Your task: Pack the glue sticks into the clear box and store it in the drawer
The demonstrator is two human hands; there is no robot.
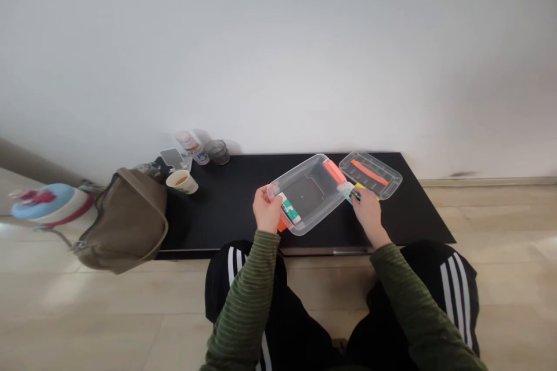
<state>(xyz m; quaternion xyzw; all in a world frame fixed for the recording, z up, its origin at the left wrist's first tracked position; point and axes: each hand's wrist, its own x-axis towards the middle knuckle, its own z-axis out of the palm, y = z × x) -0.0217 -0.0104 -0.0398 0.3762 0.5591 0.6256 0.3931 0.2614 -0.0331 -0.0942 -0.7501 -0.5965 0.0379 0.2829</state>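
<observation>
- Soft, moderate daylight-like light covered the scene, with the pale wall (296, 81) brightest just above the black table (235, 203) and greyer towards the upper corners.
- Light seemed to come from the table's left: at its back left corner, the bottle (192, 147) and dark glass jar (217, 152) cast faint, soft-edged shadows rightward onto the wall.
- Pale glare lay on the floor (108, 307) left of the table, with a weaker patch far to its right.
- Over the table, the clear box (311, 194) showed dull highlights along its rim.
- Well left of the table, the blue-topped object (47, 200) looked stretched and blurred.
</observation>
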